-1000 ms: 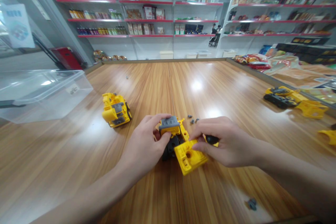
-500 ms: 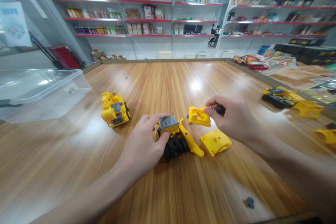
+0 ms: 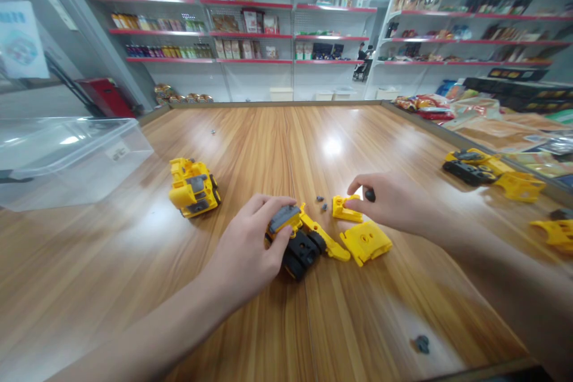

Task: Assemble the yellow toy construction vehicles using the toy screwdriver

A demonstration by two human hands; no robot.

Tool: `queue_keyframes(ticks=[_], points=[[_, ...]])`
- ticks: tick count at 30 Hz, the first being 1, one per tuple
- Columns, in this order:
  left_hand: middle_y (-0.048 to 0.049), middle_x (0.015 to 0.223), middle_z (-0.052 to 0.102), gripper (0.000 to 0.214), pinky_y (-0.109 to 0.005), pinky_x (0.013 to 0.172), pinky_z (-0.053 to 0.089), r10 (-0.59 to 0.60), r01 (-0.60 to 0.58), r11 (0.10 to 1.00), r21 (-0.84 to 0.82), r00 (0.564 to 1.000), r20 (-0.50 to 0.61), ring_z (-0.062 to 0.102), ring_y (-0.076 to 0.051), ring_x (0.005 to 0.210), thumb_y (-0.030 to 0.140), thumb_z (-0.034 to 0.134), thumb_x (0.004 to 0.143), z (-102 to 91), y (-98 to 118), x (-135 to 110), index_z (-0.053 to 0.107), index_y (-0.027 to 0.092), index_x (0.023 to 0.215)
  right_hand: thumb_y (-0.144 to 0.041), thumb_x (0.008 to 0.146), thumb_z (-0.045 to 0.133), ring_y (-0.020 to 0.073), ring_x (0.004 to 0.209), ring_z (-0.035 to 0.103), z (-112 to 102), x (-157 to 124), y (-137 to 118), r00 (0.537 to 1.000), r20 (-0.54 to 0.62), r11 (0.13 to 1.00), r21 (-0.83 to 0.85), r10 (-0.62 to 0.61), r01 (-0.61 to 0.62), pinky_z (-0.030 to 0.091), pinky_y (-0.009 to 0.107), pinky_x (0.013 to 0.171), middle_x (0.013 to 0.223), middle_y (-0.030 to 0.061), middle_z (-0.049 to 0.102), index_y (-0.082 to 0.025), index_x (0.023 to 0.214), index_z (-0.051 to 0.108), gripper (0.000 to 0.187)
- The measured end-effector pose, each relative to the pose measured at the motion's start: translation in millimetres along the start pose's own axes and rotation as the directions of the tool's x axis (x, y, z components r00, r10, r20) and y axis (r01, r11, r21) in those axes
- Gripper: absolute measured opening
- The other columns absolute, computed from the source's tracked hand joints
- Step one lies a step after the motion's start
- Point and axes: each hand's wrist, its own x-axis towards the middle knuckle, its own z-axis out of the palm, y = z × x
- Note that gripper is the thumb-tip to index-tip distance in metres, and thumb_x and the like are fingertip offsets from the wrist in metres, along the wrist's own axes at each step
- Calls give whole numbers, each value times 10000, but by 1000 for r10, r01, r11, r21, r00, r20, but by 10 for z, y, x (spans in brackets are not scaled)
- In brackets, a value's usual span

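Note:
My left hand (image 3: 250, 239) is closed around a toy construction vehicle (image 3: 301, 250) with a grey top, yellow body and black wheeled base. A yellow arm (image 3: 324, 236) sticks out from the vehicle's right side. My right hand (image 3: 385, 197) pinches a small yellow toy part (image 3: 344, 208) low over the table. Tucked in that same hand is a dark rounded thing (image 3: 369, 195), mostly hidden by the fingers. Just in front of the right hand lies a flat yellow panel (image 3: 366, 243) with holes. Two tiny grey pieces (image 3: 322, 203) rest left of the small part.
Another yellow toy truck (image 3: 194, 188) stands at left, near a clear plastic bin (image 3: 76, 161). A tracked yellow toy (image 3: 474, 166) and further yellow parts (image 3: 555, 233) lie along the right edge. A small grey piece (image 3: 421, 344) sits at the front right. Packaged goods (image 3: 425, 106) border the table.
My right hand has shifted the small yellow part right and slightly down, leaving two tiny grey pieces in view. In my left hand the toy vehicle has turned slightly.

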Motion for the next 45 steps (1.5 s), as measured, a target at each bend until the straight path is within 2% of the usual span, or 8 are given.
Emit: queue_keyframes(ticks=[5, 13, 17, 20, 27, 35, 40, 45], points=[[-57, 1031, 571, 302, -400, 874, 470, -36, 38, 996, 83, 999, -23, 581, -224, 949, 263, 576, 845, 3, -9, -7, 626, 274, 1142, -632, 685, 699, 171, 551, 569, -175, -135, -66, 936, 310, 981, -48, -166, 190, 312, 263, 481, 641, 23, 654, -222, 902, 751, 467], [-85, 1116, 567, 346, -450, 956, 450, -6, 10, 996, 86, 999, -38, 550, -269, 1083, 186, 575, 776, -25, 7, -4, 623, 239, 1114, -289, 765, 648, 169, 653, 616, -126, -161, -94, 884, 292, 926, 25, -367, 376, 367, 272, 563, 739, 25, 693, -238, 851, 741, 137], [-80, 1311, 511, 589, -426, 1093, 361, 108, -109, 994, 15, 992, 60, 461, -257, 1259, 44, 526, 659, -46, 35, -25, 538, 228, 1218, -543, 834, 546, 171, 525, 557, -92, -109, -33, 985, 171, 980, -191, -18, 51, 308, 288, 481, 618, 60, 645, -192, 682, 689, 409], [-68, 1275, 522, 636, -373, 1078, 380, 118, -119, 993, 6, 985, 124, 486, -222, 1220, 19, 506, 647, -32, 39, -41, 500, 224, 1250, -722, 794, 476, 205, 550, 573, -84, -95, 35, 977, 90, 938, -310, 194, -157, 302, 297, 468, 693, 104, 669, -175, 742, 673, 583], [-55, 1205, 544, 511, -372, 1025, 411, 57, -63, 997, 50, 991, 122, 514, -217, 1152, 96, 541, 751, -3, 16, -61, 505, 246, 1239, -570, 804, 499, 229, 597, 609, -99, -137, 62, 935, 268, 934, -328, 234, -139, 341, 306, 476, 686, 112, 670, -183, 670, 630, 430], [-61, 1192, 565, 447, -405, 1006, 414, 36, -45, 997, 60, 988, 147, 513, -237, 1135, 175, 564, 794, -1, 27, -65, 515, 240, 1233, -525, 673, 627, 260, 672, 622, -86, -166, -5, 965, 118, 939, -285, 235, -193, 340, 295, 491, 785, 109, 674, -164, 929, 637, 442], [-76, 1175, 568, 463, -432, 987, 417, 47, -56, 997, 53, 986, 158, 511, -252, 1117, 171, 554, 796, 0, 48, -59, 508, 226, 1254, -407, 642, 681, 195, 654, 584, -169, -249, -162, 986, 162, 998, -25, -44, 49, 369, 265, 533, 787, 38, 648, -205, 977, 608, 398], [-83, 1172, 552, 510, -435, 980, 420, 63, -71, 997, 30, 975, 211, 496, -255, 1113, 179, 575, 780, 7, 75, -66, 483, 223, 1280, -270, 661, 652, 170, 707, 580, -79, -344, -488, 912, 108, 907, 205, -396, 369, 409, 264, 624, 848, 10, 641, -212, 1008, 560, 364]])
